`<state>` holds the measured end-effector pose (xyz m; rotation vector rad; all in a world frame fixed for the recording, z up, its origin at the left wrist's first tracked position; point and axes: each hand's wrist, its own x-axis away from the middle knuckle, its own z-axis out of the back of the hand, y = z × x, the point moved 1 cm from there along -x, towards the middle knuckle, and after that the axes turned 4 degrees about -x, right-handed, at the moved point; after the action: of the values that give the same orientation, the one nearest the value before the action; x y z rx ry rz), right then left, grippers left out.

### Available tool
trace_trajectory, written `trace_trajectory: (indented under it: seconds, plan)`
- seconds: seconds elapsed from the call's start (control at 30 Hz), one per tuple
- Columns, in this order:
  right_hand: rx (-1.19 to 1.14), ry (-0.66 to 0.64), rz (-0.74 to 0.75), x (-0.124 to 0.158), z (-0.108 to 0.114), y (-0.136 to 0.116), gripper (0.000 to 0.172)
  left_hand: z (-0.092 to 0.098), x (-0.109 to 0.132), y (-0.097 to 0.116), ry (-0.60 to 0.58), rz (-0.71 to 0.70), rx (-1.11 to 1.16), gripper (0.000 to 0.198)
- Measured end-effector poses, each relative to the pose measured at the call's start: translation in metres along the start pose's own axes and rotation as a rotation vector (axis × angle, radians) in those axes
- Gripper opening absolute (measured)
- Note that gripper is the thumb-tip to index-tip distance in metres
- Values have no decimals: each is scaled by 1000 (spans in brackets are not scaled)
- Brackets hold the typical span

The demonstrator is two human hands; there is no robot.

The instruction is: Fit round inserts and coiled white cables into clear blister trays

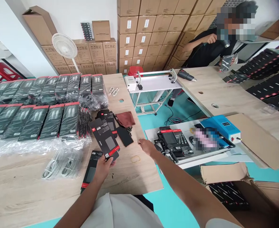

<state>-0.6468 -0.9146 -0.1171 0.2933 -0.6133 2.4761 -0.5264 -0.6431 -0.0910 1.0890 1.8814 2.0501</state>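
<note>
My left hand (103,167) is closed round the lower end of a black flat box (103,139) with a red stripe, tilted over the wooden table. Beneath that hand lies another black box (91,169). My right hand (145,146) hovers at the table's right edge, its fingers pressed together; whatever they may hold is too small to make out. Just left of it are a dark phone-like slab (125,136), a reddish-brown cloth (125,119) and small dark bits (129,129). A rubber band (136,159) rests on the tabletop near my right hand.
Wrapped rows of black boxes (69,120) and bagged white cables (69,166) occupy the left. At the right are a tray (201,160) of boxes, a blue machine (221,126) and an open carton (222,172). Across the back, a person (201,47) holds a tool.
</note>
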Motion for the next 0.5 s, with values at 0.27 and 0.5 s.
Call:
trace_trajectory:
  seconds: [0.27, 0.5]
  plan:
    - [-354, 97, -49, 12, -8, -29, 21, -1, 4, 10, 74, 18, -9, 25]
    - [-819, 45, 72, 42, -30, -106, 14, -4, 4, 5, 82, 3, 22, 30]
